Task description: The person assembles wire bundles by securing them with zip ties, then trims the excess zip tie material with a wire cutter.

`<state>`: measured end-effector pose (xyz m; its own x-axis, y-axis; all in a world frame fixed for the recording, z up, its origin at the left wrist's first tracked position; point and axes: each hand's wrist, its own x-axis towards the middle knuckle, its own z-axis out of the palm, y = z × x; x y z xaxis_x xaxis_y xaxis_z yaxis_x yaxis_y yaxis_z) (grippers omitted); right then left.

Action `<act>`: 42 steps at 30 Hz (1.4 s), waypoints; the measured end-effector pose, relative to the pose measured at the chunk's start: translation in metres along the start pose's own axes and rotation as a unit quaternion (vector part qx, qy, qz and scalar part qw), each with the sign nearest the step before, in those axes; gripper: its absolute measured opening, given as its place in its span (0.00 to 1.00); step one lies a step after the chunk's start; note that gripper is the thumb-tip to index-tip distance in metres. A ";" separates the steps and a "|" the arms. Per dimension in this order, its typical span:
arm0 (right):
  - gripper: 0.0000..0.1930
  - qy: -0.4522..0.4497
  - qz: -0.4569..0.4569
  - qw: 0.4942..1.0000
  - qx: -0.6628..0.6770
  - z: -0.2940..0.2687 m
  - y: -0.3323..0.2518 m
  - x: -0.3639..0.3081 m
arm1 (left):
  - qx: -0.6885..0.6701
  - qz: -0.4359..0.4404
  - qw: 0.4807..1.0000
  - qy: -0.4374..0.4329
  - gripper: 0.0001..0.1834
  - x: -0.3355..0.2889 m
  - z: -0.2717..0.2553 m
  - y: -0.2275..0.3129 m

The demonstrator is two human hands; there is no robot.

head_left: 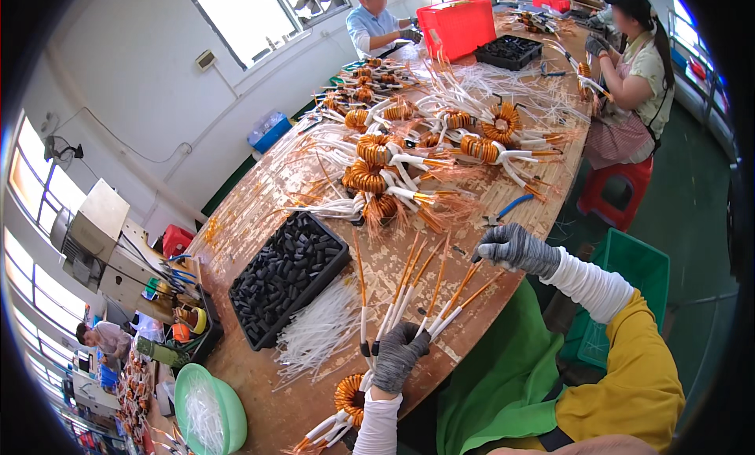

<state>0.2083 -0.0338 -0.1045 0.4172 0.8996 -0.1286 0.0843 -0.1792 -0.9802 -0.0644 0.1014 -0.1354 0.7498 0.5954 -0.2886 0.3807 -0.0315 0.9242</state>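
My left hand (pixel 399 357), in a grey knit glove, is closed round the white-sleeved wire leads (pixel 405 302) of a copper-wound ring coil (pixel 348 398) near the table's front edge. The leads fan out upward and end in bare copper strands. Black sleeves sit on some leads beside that hand. My right hand (pixel 515 249), also gloved, pinches a small black sleeve (pixel 476 256) at the tip of one lead. A black tray (pixel 259 338) full of short black sleeves lies to the left, beside a pile of white cable ties (pixel 318 329).
More ring coils (pixel 366 177) with frayed leads heap mid-table, near blue-handled cutters (pixel 511 207). A green basin (pixel 228 392) stands at left, a green crate (pixel 657 258) at right. Two people (pixel 377 26) (pixel 637 70) work at the far side, near a red bin (pixel 456 26).
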 end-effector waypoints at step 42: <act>0.13 -0.059 0.044 0.987 0.143 0.102 0.013 -0.020 | -0.144 0.027 0.988 -0.051 0.10 0.002 -0.010 -0.011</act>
<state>0.1090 -0.0139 -0.1301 0.3022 0.9285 -0.2158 -0.2129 -0.1549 -0.9647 -0.0730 0.1113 -0.1438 0.8211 0.5147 -0.2466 0.1799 0.1765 0.9677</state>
